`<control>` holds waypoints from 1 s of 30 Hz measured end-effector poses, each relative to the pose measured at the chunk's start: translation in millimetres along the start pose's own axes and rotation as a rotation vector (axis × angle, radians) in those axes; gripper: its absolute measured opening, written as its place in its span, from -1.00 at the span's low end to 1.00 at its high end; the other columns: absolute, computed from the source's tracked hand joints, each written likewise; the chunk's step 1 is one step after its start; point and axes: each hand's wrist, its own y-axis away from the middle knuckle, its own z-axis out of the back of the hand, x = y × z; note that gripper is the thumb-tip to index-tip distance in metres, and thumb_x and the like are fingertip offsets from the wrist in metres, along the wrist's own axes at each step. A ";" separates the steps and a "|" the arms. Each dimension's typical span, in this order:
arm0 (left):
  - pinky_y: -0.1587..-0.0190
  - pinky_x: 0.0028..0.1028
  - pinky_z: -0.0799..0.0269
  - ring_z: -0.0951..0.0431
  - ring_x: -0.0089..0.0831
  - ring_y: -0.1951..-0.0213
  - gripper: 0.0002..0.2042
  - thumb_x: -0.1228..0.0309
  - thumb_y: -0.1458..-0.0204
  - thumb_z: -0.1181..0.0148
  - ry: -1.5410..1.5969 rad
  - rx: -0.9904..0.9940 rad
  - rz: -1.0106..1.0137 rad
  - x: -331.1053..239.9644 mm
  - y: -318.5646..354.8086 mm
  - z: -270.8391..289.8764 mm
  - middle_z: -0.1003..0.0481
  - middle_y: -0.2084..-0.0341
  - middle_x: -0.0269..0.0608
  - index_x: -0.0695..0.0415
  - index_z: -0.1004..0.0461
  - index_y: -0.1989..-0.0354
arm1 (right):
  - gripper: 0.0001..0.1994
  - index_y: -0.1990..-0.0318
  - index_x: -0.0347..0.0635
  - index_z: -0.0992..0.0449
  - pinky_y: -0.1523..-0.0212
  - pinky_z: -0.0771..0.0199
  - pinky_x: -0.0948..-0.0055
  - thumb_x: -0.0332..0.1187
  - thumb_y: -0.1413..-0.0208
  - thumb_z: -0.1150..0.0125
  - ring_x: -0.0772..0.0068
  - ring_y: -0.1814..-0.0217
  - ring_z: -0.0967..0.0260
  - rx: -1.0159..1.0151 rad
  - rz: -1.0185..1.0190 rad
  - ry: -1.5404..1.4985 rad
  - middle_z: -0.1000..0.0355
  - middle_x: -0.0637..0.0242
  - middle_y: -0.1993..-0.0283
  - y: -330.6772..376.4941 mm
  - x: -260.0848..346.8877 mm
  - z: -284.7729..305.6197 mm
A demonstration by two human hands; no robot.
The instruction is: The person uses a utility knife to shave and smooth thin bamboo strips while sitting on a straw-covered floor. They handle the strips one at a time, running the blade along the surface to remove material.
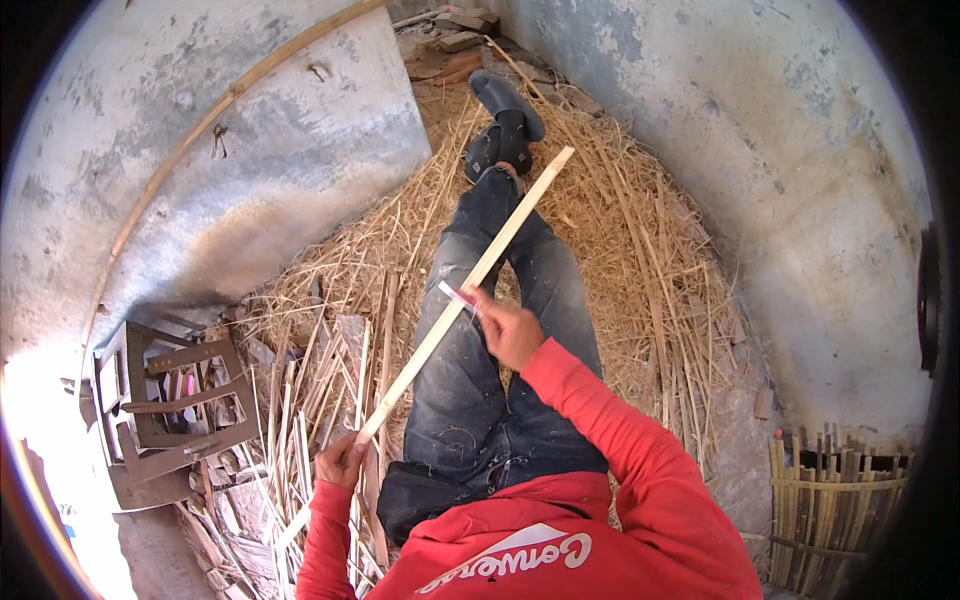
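Observation:
A long pale bamboo strip lies slantwise across my outstretched legs, its far end raised past my right knee. My left hand is closed around the near, lower end of the strip, beside my left hip. About midway along, my right hand grips a small knife, its bright flat blade crossing the strip. Most of the knife's handle is hidden inside the right fingers. Whether the blade cuts into the strip or only rests on it cannot be made out.
Thin shavings cover the floor around my legs. Split strips are piled to my left, near a dark broken frame. A woven stick basket stands at lower right. Worn walls rise on both sides; a long curved pole leans left.

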 end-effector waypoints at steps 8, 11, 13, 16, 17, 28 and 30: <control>0.45 -0.36 -0.45 -0.59 -0.35 0.56 -0.68 0.23 -0.17 -0.37 -0.116 0.001 -0.061 -1.9 22.4 45.2 -0.58 0.59 0.00 0.27 -0.68 0.09 | -0.61 -0.21 -0.02 -0.59 0.33 -0.51 0.10 -0.47 -0.23 -0.17 -0.06 0.37 -0.56 -0.328 -0.164 0.142 -0.55 -0.09 0.32 -79.8 -71.8 60.3; 0.44 -0.39 -0.46 -0.59 -0.49 0.54 -0.64 0.20 -0.17 -0.37 -0.091 0.070 0.053 18.4 27.0 47.0 -0.59 0.62 -0.01 0.30 -0.69 0.11 | -0.58 -0.24 0.04 -0.57 0.35 -0.50 0.07 -0.44 -0.22 -0.19 -0.08 0.37 -0.55 -0.319 -0.252 0.257 -0.56 -0.07 0.33 -87.3 -87.5 66.8; 0.43 -0.41 -0.45 -0.58 -0.52 0.53 -0.63 0.19 -0.19 -0.37 -0.047 0.101 0.126 20.0 22.3 44.7 -0.61 0.61 -0.04 0.32 -0.68 0.10 | -0.56 -0.25 0.08 -0.57 0.36 -0.50 0.08 -0.45 -0.21 -0.19 -0.07 0.39 -0.54 -0.332 -0.169 0.250 -0.56 -0.05 0.34 -77.2 -92.9 60.6; 0.42 -0.44 -0.43 -0.51 -0.57 0.53 -0.62 0.18 -0.21 -0.35 0.007 0.084 0.094 16.9 16.9 38.0 -0.58 0.62 -0.14 0.33 -0.68 0.11 | -0.52 -0.28 0.08 -0.54 0.35 -0.51 0.10 -0.48 -0.18 -0.20 -0.06 0.41 -0.53 -0.249 -0.105 0.195 -0.55 -0.02 0.38 -61.1 -87.7 49.8; 0.42 -0.45 -0.41 -0.49 -0.58 0.54 -0.62 0.18 -0.22 -0.34 0.019 0.074 0.059 14.9 15.4 37.8 -0.57 0.63 -0.19 0.33 -0.68 0.12 | -0.50 -0.30 0.07 -0.53 0.35 -0.52 0.11 -0.50 -0.17 -0.20 -0.05 0.42 -0.52 -0.207 -0.101 0.168 -0.54 0.00 0.40 -52.4 -83.2 45.4; 0.54 -0.41 -0.28 -0.34 -0.58 0.66 -0.46 0.07 -0.33 -0.16 0.119 0.263 0.222 -25.7 -35.1 -7.6 -0.42 0.77 -0.28 0.32 -0.61 0.54 | -0.44 -0.37 0.07 -0.44 0.42 -0.49 0.13 -0.48 -0.18 -0.20 0.06 0.52 -0.43 0.206 0.061 0.107 -0.42 0.11 0.52 24.9 38.1 -20.7; 0.56 -0.43 -0.25 -0.31 -0.61 0.68 -0.48 0.07 -0.36 -0.10 0.223 0.265 0.248 -39.6 -50.5 -31.5 -0.39 0.77 -0.34 0.31 -0.67 0.43 | -0.47 -0.35 0.05 -0.47 0.41 -0.50 0.15 -0.47 -0.20 -0.20 0.06 0.51 -0.44 0.179 0.036 0.071 -0.44 0.11 0.50 22.6 37.2 -17.1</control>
